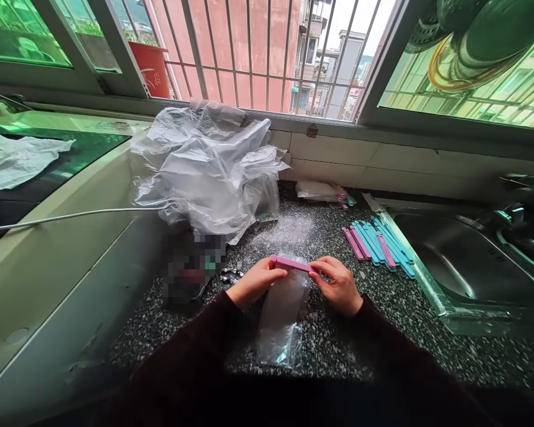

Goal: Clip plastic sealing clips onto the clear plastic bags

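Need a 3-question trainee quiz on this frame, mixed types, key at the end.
1. Multiple choice: what colour is the clip held by both the left hand and the right hand? A) blue B) pink C) white
2. True or false: the loose clips lie on the counter beside the sink.
3. Fill the gap with near or far, as seen by the person: the held clip lies across the ___ end of the clear bag.

Key: 1. B; 2. True; 3. far
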The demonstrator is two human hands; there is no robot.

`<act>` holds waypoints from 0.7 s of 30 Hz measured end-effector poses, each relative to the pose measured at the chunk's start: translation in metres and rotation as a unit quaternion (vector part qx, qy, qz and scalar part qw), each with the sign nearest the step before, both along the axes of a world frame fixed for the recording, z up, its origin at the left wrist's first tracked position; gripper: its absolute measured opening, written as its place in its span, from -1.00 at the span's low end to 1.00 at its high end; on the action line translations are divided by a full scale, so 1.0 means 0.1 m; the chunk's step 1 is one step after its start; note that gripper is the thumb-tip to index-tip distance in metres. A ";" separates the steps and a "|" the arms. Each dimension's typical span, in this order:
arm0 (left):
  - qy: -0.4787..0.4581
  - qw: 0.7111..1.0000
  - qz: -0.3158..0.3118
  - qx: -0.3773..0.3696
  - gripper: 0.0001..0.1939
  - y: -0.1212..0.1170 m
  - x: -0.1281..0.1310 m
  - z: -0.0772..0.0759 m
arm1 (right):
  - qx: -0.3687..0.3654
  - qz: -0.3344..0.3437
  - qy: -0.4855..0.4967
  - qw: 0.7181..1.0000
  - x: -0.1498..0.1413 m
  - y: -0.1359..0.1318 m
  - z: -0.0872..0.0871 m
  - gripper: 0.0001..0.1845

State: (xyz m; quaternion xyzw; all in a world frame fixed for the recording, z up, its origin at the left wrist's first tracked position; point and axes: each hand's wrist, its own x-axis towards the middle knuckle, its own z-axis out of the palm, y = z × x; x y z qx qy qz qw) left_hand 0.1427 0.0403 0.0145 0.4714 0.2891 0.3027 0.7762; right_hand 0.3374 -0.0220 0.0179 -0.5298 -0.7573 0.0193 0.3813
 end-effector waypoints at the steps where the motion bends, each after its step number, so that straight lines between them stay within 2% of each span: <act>1: 0.003 1.000 0.000 0.003 -0.79 0.00 0.00 0.01 | 0.002 0.000 -0.001 1.000 0.00 0.00 0.00 -0.85; 7: 0.003 1.000 0.004 0.009 -0.75 -0.02 0.01 0.03 | 0.005 -0.002 -0.011 1.000 0.01 -0.01 0.01 -0.84; 12: -0.025 0.999 0.004 -0.042 -0.69 -0.04 0.01 0.06 | 0.015 -0.004 -0.016 1.000 0.01 -0.01 0.02 -0.84; 17: -0.047 0.995 0.001 -0.092 -0.43 -0.05 0.04 0.10 | 0.014 -0.003 -0.024 1.000 0.00 -0.02 0.04 -0.83; 21: -0.026 0.996 -0.006 -0.087 -0.37 -0.05 0.05 0.09 | 0.008 0.008 -0.015 1.000 -0.02 -0.03 0.03 -0.81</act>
